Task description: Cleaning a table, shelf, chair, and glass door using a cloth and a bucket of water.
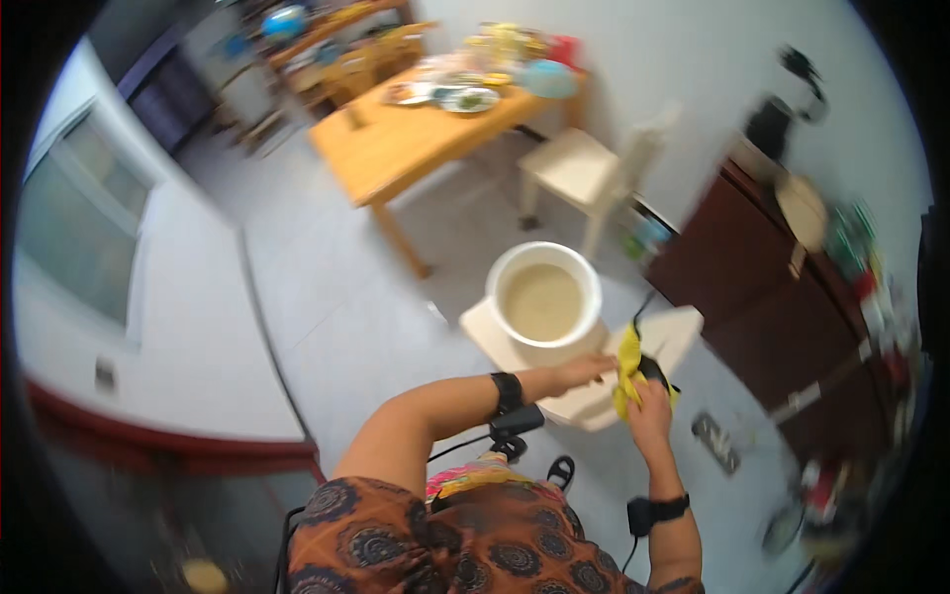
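Note:
My right hand (652, 408) is closed around a yellow cloth (629, 358), bunched up together with something black (653, 373) that I cannot make out. From the other side, my left hand (588, 371) reaches across and pinches the cloth's left edge with its fingertips. Both hands are over a cream plastic chair (484, 327). On its seat stands a white bucket (499, 297) holding cloudy, beige water (544, 303), just beyond my left hand. Blur hides the finer folds of the cloth.
A wooden table (393, 152) bearing plates of food (470, 99) and a blue bowl (549, 79) stands ahead. Beside it is another cream chair (571, 163). Dark red cabinets (731, 245) line the right. A grey object (716, 443) lies on the floor near my right arm.

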The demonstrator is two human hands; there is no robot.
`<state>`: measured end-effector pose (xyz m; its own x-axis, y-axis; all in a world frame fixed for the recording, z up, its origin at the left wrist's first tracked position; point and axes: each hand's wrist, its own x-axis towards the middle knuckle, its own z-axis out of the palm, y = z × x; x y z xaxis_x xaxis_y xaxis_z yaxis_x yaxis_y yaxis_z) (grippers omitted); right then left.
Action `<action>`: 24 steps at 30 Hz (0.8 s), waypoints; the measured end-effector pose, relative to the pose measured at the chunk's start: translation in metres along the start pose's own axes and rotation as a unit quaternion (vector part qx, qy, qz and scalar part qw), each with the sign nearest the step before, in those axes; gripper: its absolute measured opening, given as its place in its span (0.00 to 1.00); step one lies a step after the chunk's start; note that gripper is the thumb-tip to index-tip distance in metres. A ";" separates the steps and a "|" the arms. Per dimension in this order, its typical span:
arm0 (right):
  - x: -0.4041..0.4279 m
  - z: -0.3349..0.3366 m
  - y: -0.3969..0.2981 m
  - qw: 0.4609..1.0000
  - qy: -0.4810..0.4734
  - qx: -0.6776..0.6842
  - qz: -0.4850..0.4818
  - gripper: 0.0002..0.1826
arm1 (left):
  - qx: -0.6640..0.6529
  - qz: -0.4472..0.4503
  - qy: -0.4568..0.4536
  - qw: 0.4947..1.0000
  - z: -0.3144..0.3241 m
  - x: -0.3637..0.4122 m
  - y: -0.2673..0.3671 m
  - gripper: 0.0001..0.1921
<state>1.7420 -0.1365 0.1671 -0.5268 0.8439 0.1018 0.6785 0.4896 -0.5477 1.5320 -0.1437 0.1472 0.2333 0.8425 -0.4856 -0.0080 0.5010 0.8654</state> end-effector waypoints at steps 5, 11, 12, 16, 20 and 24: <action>0.005 -0.025 -0.063 0.960 -0.251 0.081 -0.092 0.15 | -0.068 -0.041 -0.032 0.996 -0.026 -0.075 -0.052 0.26; 0.028 -0.034 -0.132 0.895 -0.323 0.187 -0.246 0.14 | -0.114 0.004 0.239 0.964 -0.006 -0.139 -0.063 0.30; 0.031 -0.032 -0.151 0.877 -0.320 0.214 -0.287 0.15 | -0.148 0.001 0.313 0.938 -0.005 -0.153 -0.062 0.33; 0.029 -0.021 -0.217 0.834 -0.369 0.213 -0.350 0.18 | -0.360 0.182 0.236 0.884 0.001 -0.223 -0.051 0.36; 0.027 0.005 -0.269 0.805 -0.362 0.252 -0.398 0.26 | -0.432 0.257 0.266 0.822 -0.004 -0.288 -0.062 0.33; 0.024 0.033 -0.330 0.784 -0.379 0.223 -0.438 0.24 | -0.350 0.262 0.418 0.796 -0.018 -0.364 -0.084 0.28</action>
<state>1.4887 -0.2852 0.3234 -0.9586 -0.2286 0.1700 -0.2702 0.5404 -0.7968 1.4301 -0.4891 0.2495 -0.7065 0.6636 -0.2461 -0.4999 -0.2217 0.8372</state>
